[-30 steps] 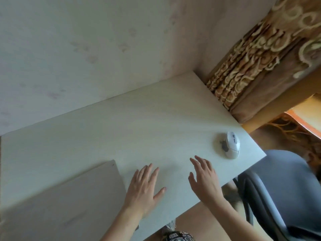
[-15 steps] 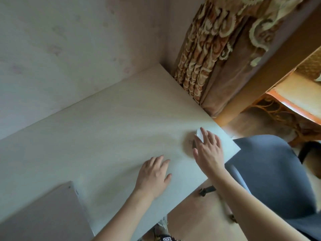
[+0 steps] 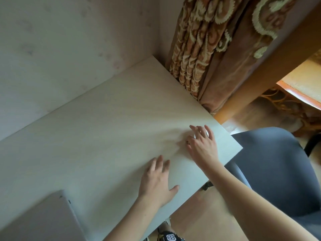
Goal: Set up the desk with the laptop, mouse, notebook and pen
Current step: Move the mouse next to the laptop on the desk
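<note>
The right hand (image 3: pixel 202 146) is covering the mouse (image 3: pixel 206 134) at the desk (image 3: pixel 104 127) corner, right of centre; its fingers (image 3: pixel 196 130) are lying spread over it, so I cannot tell if they are gripping it. The mouse is probably light, hard and smooth (better to be taking it by its two sides). The left hand (image 3: pixel 156 181) is resting open and empty, lower centre.

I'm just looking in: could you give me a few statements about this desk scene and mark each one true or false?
1. The right hand lies over the mouse near the desk's right corner. True.
2. The left hand holds a pen. False: it rests flat and open on the desk, holding nothing.
3. The laptop is shut and sits at the desk's near left. True.
4. A notebook lies open in the middle of the desk. False: no notebook is in view.
5. A grey chair stands to the right of the desk. True.
6. The curtain is plain white. False: it is brown with a cream scroll pattern.
</note>
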